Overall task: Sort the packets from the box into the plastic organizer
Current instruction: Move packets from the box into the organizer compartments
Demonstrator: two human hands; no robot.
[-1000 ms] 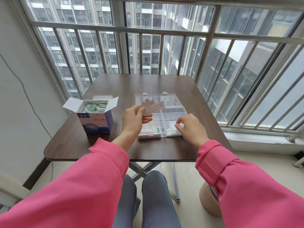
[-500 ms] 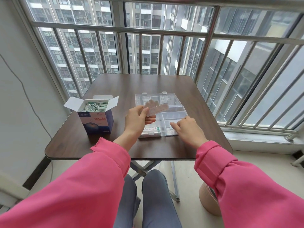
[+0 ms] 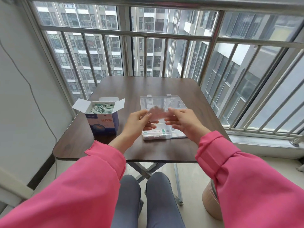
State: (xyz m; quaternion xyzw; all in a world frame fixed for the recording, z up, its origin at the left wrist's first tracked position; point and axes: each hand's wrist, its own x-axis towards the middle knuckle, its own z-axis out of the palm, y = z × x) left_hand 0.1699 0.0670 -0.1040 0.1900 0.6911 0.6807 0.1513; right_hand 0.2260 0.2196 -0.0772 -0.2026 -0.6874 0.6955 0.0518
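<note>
Sitting at a dark brown wood-grain folding table (image 3: 164,145) on a narrow balcony, a person in bright pink sleeves (image 3: 92,183) and grey trousers (image 3: 148,203) raises both hands above it. The left hand (image 3: 138,124) pinches one end of a few pale, blurred paper packets (image 3: 155,115) between thumb and curled fingers. The right hand (image 3: 184,122) meets the packets' other end, thumb and forefinger closing on them; blur hides how firmly it holds.

Directly beneath and beyond the fingertips lies a clear plastic organizer with divided compartments (image 3: 177,99), its lid open. Near the left hand's wrist, the organizer's closest compartment holds a row of white packets with green and red markings (image 3: 153,132).

Well off to the left of the left hand's fingers stands an open blue and white cardboard box (image 3: 102,122), flaps spread, filled with green and white packets (image 3: 102,108).

Past the table, grey metal window bars (image 3: 212,46) face tall apartment blocks. A white wall (image 3: 19,79) with a thin trailing cable rises at left; the floor is pale tile.
</note>
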